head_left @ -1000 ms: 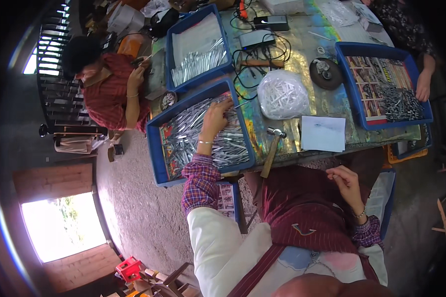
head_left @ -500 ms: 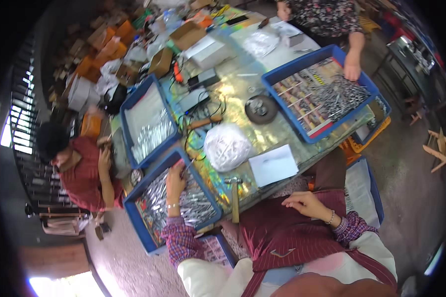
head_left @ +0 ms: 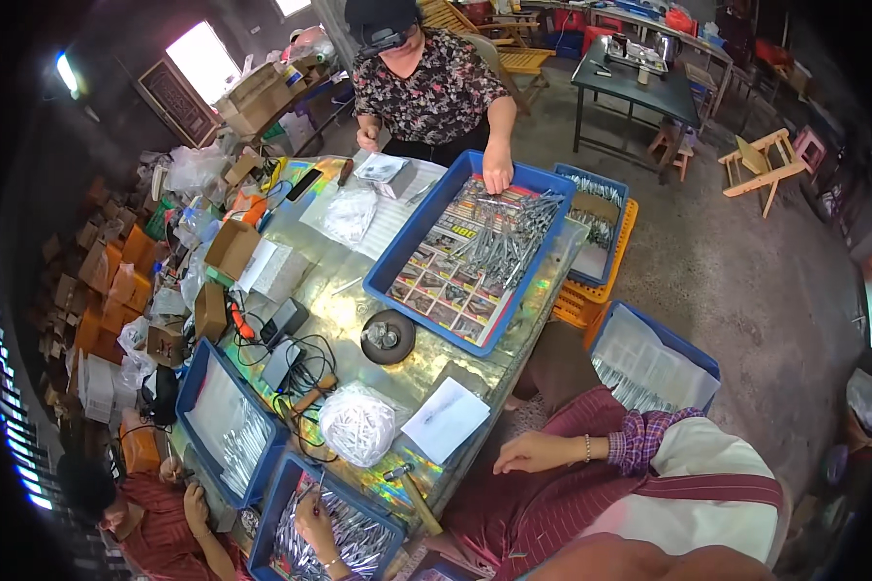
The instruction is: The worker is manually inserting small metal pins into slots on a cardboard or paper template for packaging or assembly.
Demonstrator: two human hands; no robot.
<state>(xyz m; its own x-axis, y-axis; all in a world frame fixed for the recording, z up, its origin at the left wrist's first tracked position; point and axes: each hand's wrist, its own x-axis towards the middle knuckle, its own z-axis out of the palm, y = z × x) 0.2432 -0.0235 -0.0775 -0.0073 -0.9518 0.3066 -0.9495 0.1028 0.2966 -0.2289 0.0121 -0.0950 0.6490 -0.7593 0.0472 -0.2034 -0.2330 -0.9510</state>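
At the lower left my left hand (head_left: 314, 523) reaches over a blue tray (head_left: 397, 535) heaped with slender silvery metal pieces (head_left: 358, 528). Its fingers are pinched together, and a thin metal piece (head_left: 310, 487) sticks out from them. My right hand (head_left: 538, 452) hovers over my lap beside the table edge, holding nothing, its fingers loosely stretched and slightly bent. Between the hands, a hammer (head_left: 413, 496) with a wooden handle lies at the table's edge. A white sheet of paper (head_left: 446, 420) and a round white plastic-wrapped bundle (head_left: 357, 424) lie beyond it.
Across the table a person (head_left: 436, 82) has a hand in another blue tray (head_left: 388, 281) of metal pieces. Another person (head_left: 155, 523) works at the left. A dark round dish (head_left: 389, 337), cables (head_left: 310, 363) and boxes (head_left: 233, 250) occupy the table; more trays (head_left: 702, 358) stand at the right.
My view has swung up, bringing the person opposite fully into sight. My left hand stays at the same tray, and a thin piece now shows at its fingertips. My right hand remains over my lap.
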